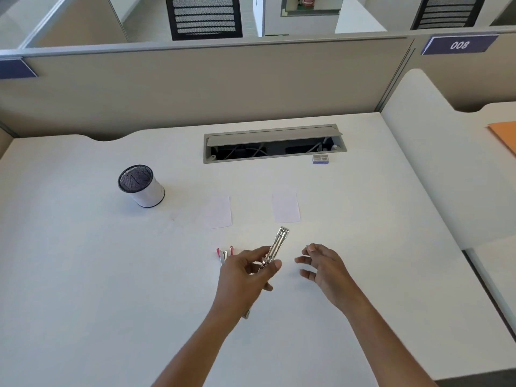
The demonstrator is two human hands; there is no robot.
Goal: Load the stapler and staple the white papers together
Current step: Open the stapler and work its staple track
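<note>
Stapler (pixel 279 241): swung open, metal magazine raised, gripped by left hand (pixel 243 272) above the table (pixel 83 275), nearer its near edge. Right hand (pixel 324 263): fingers loosely spread, holding nothing, just beside it. White papers (pixel 219 212), two: flat, apart, mid-table. Staple box (pixel 321 158): toward far edge. Mesh cup (pixel 142 187): toward left edge.
</note>
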